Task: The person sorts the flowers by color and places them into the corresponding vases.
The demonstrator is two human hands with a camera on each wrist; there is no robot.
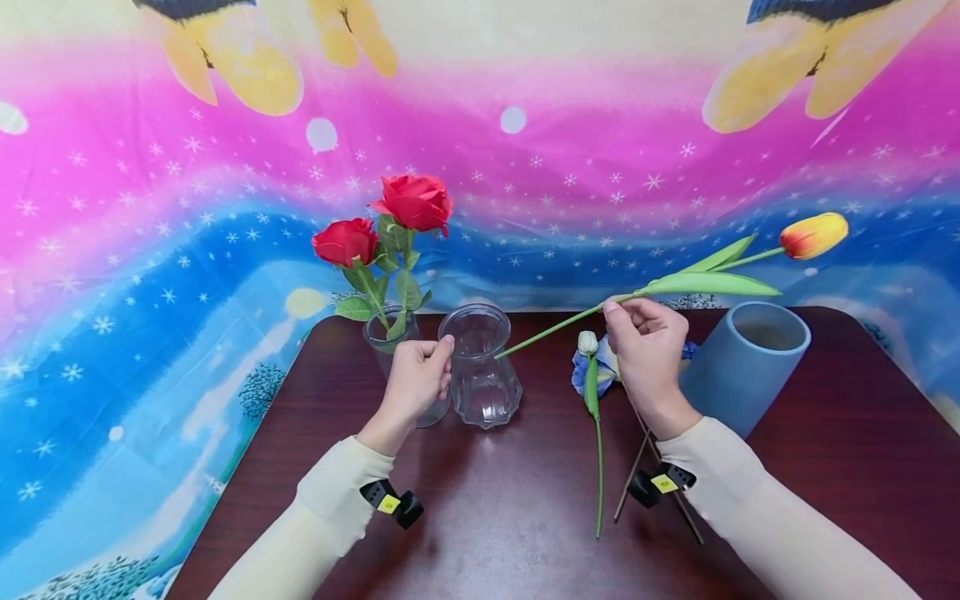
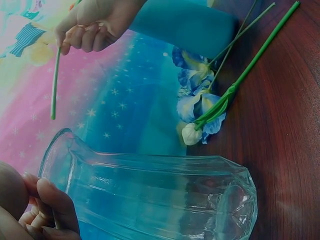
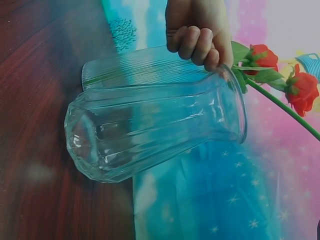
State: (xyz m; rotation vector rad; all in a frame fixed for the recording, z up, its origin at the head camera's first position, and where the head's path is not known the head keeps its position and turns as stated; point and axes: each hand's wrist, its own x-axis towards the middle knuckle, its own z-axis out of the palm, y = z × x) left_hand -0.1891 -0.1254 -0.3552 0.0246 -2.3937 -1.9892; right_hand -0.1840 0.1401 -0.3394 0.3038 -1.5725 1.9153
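Note:
My left hand [image 1: 416, 375] pinches the rim of a clear faceted glass vase [image 1: 487, 392] between thumb and curled fingers. The vase stands upright with no stems inside. In my right hand [image 1: 648, 350], thumb and fingertips grip the green stem of a red-and-yellow tulip [image 1: 712, 283]. It slants, bloom up to the right and stem end down to the left. That lower stem end [image 2: 53, 115] is close over the vase's mouth in the left wrist view. Behind my left hand, two red roses [image 1: 412, 202] stand in a ribbed glass vase [image 3: 145, 67], partly hidden by the hand.
A blue-grey vase [image 1: 738, 367] stands right of my right hand. Beneath that hand lie a white tulip bud [image 1: 588, 342] on a green stem and blue flowers [image 2: 192, 75] with thin stems. The dark wooden table [image 1: 510, 517] ends at a printed cloth backdrop [image 1: 525, 208].

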